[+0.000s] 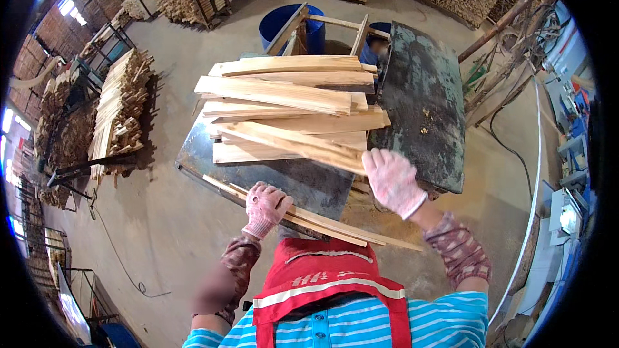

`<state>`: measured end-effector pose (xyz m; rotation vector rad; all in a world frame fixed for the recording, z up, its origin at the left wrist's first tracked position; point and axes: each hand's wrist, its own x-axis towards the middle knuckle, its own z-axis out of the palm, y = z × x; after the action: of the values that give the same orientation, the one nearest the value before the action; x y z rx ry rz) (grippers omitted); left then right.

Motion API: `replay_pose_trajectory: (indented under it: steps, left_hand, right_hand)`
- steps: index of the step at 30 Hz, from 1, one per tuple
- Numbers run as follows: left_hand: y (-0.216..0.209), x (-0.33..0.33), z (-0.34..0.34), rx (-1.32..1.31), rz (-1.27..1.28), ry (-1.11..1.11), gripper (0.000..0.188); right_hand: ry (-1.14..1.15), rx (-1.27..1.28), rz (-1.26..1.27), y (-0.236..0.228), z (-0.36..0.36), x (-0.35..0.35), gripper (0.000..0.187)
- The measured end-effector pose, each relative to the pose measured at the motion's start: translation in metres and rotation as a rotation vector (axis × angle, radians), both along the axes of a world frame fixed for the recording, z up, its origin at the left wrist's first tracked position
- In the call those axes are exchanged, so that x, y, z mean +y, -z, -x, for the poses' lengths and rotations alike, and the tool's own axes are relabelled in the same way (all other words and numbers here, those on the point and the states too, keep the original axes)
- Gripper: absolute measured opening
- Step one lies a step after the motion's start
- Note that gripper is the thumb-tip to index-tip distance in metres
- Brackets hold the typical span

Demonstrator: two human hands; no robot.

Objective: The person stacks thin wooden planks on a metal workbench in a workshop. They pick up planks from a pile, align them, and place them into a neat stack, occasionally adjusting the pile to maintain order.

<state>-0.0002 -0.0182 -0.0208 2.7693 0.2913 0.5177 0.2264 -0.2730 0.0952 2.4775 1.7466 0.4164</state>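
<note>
1. Two gloved hands are at work: the left hand [266, 203] is wrapped over thin wooden strips [332, 226] along the near edge of the metal table [316, 188]; the right hand [393, 177] is closed on the near right end of a board [290, 143].
2. That board lies slanted over the near side of the pile [277, 95], so lifting its right end first should drag its neighbours least.
3. A grip with the thumb against one face and the fingers against the other would likely steady it best.
4. The strips reach past the table on the right; firm downward pressure should stop them tipping or fanning out.
5. The edges may splinter, so sliding wood through the gloves is best avoided.
6. The board looks long, flat and yellowish, browner toward the right; the strips are paler and much narrower.
</note>
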Motion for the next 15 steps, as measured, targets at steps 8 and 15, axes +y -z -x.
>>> replay_pose_trajectory:
  steps: [8, 15]
  left_hand:
    - [0.008, 0.001, -0.001, 0.023, 0.021, -0.035, 0.020]
    - [0.012, 0.002, -0.002, 0.046, -0.002, -0.036, 0.024]
  right_hand:
    - [0.090, 0.378, 0.051, 0.124, 0.023, -0.046, 0.056]
    - [0.154, 0.387, 0.042, 0.121, 0.019, 0.050, 0.097]
